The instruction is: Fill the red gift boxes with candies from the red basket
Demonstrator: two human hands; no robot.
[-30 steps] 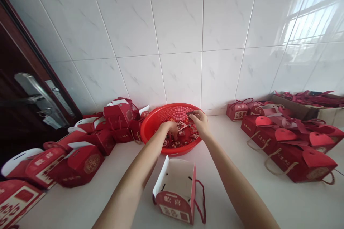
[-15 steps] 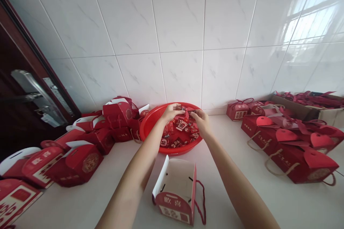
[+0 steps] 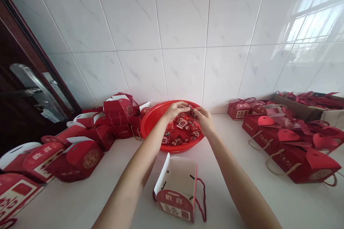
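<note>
Raised out of the red basket (image 3: 148, 123), the left hand (image 3: 174, 111) now nears the right hand (image 3: 205, 120) mid-frame, both pinched on small wrapped packets (image 3: 191, 111).

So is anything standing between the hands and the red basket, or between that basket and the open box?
Nothing visible: both the left hand and right hand are over the basket, and only bare counter separates it from the box.

Both hands (image 3: 188, 111) hover over the red basket (image 3: 150, 123) of packets (image 3: 182, 123).
</note>
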